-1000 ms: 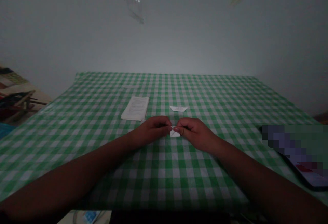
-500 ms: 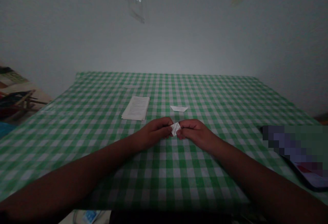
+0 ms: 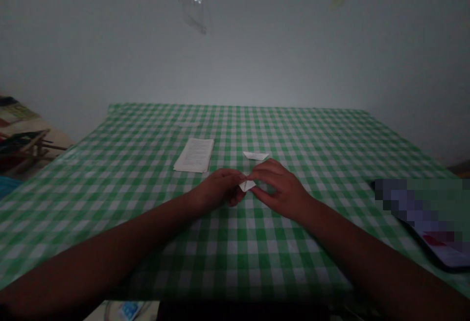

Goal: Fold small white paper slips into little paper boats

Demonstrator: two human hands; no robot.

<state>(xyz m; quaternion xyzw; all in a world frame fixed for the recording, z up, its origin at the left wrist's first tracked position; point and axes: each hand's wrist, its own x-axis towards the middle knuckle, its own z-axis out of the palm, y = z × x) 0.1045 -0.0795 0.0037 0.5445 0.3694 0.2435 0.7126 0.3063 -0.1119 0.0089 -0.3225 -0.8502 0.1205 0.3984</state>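
Note:
A small piece of folded paper [image 3: 247,185], white with a crease down its middle, is held between my two hands above the table. My left hand [image 3: 223,186] pinches its left side, thumb on top and fingers curled below. From the right, my right hand [image 3: 277,186] grips the paper's upper right edge between fingers and thumb. Just beyond the hands lies a flat, boat-shaped folded paper [image 3: 256,156] with printed lines. A stack of printed paper sheets [image 3: 194,155] rests farther left.
A green and white checked cloth [image 3: 235,252] covers the table. At the right edge lies a phone-like device [image 3: 422,242] with its screen blurred out. A pale wall [image 3: 235,57] stands behind the table, with a clear plastic piece [image 3: 193,3] on it.
The folded paper has been turned, so a plain creased side shows instead of a printed diamond. My right hand has shifted its hold, its fingers now more extended over the paper.

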